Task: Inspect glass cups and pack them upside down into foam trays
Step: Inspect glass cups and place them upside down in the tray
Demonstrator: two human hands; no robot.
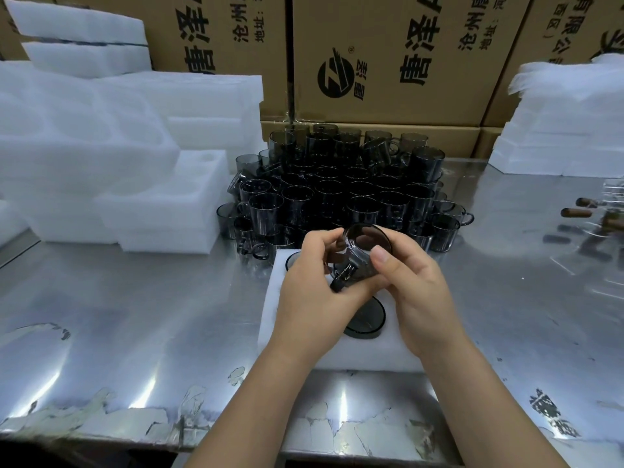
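A smoked glass cup with a handle is held tilted above a white foam tray, its round end facing the camera. My left hand grips it from the left, fingers curled near the handle. My right hand holds it from the right, thumb on the wall. In the tray an upside-down cup sits below my hands, and another cup's rim shows at the far left corner. A large pile of dark cups stands behind the tray.
Stacks of white foam trays fill the left side, more foam is stacked at the right. Cardboard boxes form a wall behind. Another person's fingers with clear glassware show at the right edge. The steel table has a worn front edge.
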